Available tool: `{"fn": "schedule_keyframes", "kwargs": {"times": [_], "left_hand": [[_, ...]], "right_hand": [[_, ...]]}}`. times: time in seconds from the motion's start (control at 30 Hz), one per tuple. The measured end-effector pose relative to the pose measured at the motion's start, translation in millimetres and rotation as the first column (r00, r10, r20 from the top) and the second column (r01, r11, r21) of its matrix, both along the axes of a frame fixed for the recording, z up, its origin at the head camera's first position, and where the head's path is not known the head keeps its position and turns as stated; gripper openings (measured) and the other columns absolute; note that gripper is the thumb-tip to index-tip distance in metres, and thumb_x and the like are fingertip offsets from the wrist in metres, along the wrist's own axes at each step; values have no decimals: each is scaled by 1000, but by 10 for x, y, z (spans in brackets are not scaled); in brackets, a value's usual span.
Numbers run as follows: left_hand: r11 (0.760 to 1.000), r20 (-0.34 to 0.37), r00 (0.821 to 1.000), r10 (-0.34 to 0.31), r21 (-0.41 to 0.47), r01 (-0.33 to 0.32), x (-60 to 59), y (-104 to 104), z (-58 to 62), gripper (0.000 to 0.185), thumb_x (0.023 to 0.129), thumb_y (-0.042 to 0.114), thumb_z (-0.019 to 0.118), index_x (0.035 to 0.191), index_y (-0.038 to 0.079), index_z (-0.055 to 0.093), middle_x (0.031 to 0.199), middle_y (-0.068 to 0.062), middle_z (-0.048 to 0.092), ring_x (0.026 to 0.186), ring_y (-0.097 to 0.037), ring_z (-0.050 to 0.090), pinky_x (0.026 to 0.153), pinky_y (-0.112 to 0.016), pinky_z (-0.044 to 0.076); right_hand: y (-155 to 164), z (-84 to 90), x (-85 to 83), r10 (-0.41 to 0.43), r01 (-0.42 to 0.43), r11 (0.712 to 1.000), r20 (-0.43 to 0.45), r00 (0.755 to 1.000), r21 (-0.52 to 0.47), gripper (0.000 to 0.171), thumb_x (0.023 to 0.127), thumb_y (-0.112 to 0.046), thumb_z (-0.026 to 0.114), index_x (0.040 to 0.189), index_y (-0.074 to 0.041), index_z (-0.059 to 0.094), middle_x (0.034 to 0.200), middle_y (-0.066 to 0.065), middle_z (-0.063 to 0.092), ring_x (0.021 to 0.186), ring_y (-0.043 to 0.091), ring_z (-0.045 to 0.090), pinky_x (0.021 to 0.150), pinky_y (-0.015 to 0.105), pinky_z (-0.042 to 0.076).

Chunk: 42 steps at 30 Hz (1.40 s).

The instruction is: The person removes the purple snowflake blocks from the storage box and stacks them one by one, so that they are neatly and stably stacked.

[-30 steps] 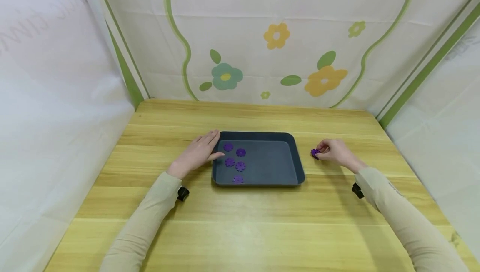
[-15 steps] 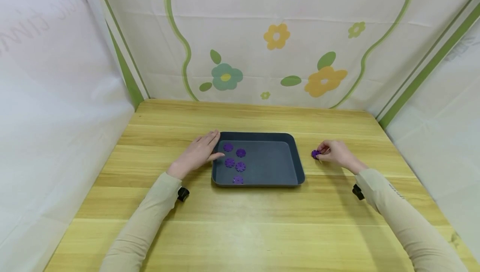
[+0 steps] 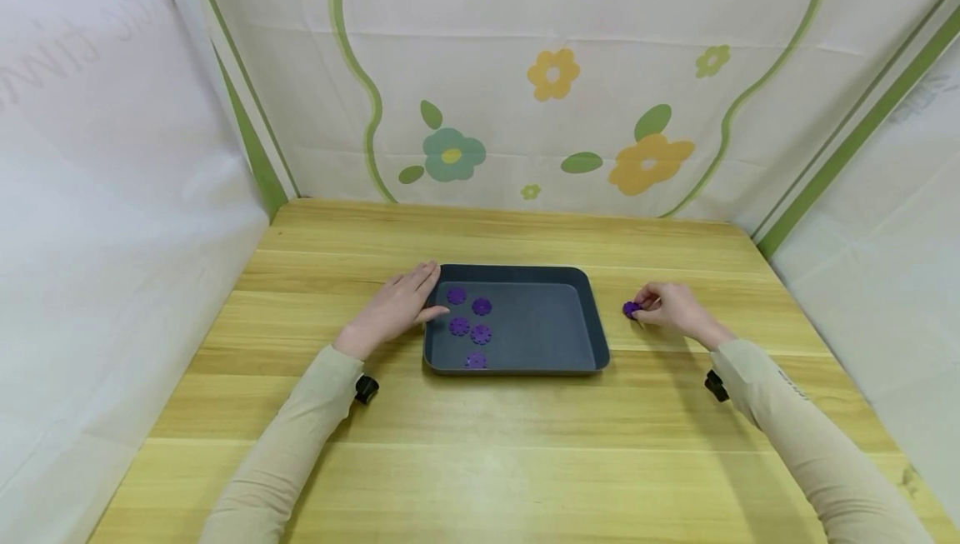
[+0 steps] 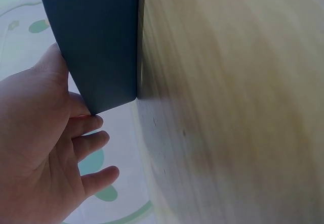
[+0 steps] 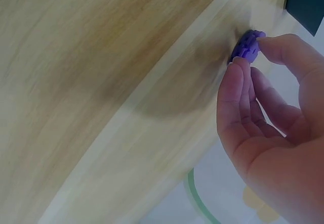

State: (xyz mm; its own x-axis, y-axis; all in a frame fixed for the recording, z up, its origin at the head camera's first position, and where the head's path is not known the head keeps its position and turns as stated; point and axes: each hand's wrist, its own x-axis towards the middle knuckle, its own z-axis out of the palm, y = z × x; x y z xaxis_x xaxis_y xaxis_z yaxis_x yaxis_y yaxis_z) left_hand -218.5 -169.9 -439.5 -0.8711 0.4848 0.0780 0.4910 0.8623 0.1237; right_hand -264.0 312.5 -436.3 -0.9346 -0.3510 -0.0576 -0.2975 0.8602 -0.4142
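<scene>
While the dark grey rectangular plastic tray [image 3: 597, 336] lies near the middle of the pale wooden table [image 3: 480, 444], a small purple flower-shaped plastic disc [image 3: 631, 308] is pinched between the thumb and fingertips of the right hand [image 3: 675, 306], just above the table and a little way to the right of the tray. In the right wrist view the same disc [image 5: 246, 46] is seen gripped on its edge, close to the wood. The left hand [image 3: 393, 306] is laid flat against the tray's left wall, fingers straight and relaxed, nothing being held by it. Five similar purple discs [image 3: 470, 323] are already lying in the left part of the tray. Judged from this, most of the gathering appears to be done, with the pinched disc not yet placed inside; no further loose discs can be seen on the table.
</scene>
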Motion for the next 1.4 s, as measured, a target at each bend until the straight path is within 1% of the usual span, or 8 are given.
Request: {"fn": "schedule_keyframes", "kwargs": {"times": [0.33,0.47,0.67,0.9,1.0,1.1,1.27,1.4], "left_hand": [[1000,-17,1000,-4,3,4,5,-8,-7,77,100,51,50,154,-1,31,161,-17,32,149,-33,35,117,-53,37],[1000,-10,1000,-3,5,3,0,-12,-10,77,101,51,50,155,0,30,161,-17,31,149,-33,34,117,-54,37],[1000,1,1000,-2,4,2,-19,-18,-9,76,101,50,49,155,0,30,162,-17,29,149,-33,33,117,-55,37],[1000,3,1000,1,1,-1,-45,-23,-26,77,101,51,49,154,-1,30,162,-18,30,149,-33,33,117,-54,37],[1000,-2,1000,-1,-2,1,-41,-22,-25,77,101,50,49,154,-1,30,162,-18,30,149,-33,34,117,-54,37],[1000,2,1000,-1,-3,1,-32,-15,-16,77,101,50,50,154,-1,30,162,-18,29,149,-34,33,117,-54,37],[1000,-2,1000,-2,0,2,-23,-9,-15,76,101,49,50,154,-1,31,161,-19,31,149,-34,34,117,-54,37],[1000,11,1000,3,5,-3,-22,-7,-14,76,101,50,48,155,0,30,162,-18,30,149,-33,33,118,-54,36]], "right_hand": [[11,-4,8,-7,7,1000,18,1000,-1,22,87,-14,74,101,3,68,93,17,72,81,24,68,68,34,57],[29,42,5,-10,11,1000,31,999,-25,22,88,-12,73,102,4,68,94,18,71,82,25,68,69,32,56],[16,147,12,-11,11,999,23,1000,-32,24,88,-14,73,104,4,67,97,19,71,84,25,68,73,35,57],[-116,251,4,8,-8,1000,-12,1000,2,26,90,-18,72,105,2,69,96,16,72,82,24,69,71,35,57],[-180,285,-2,13,-13,1000,-9,1000,7,26,90,-18,71,107,2,69,97,15,73,83,23,70,72,37,58],[-237,309,-11,30,-30,1000,1,1000,-9,26,90,-15,71,109,3,68,100,17,73,83,22,70,72,38,58],[-343,324,-36,57,-57,998,3,998,-20,26,90,-14,71,109,3,68,101,17,73,83,21,70,69,34,58],[-461,339,-52,72,-72,997,9,997,-29,25,90,-15,71,109,2,68,102,16,72,82,21,70,67,31,57]]}}
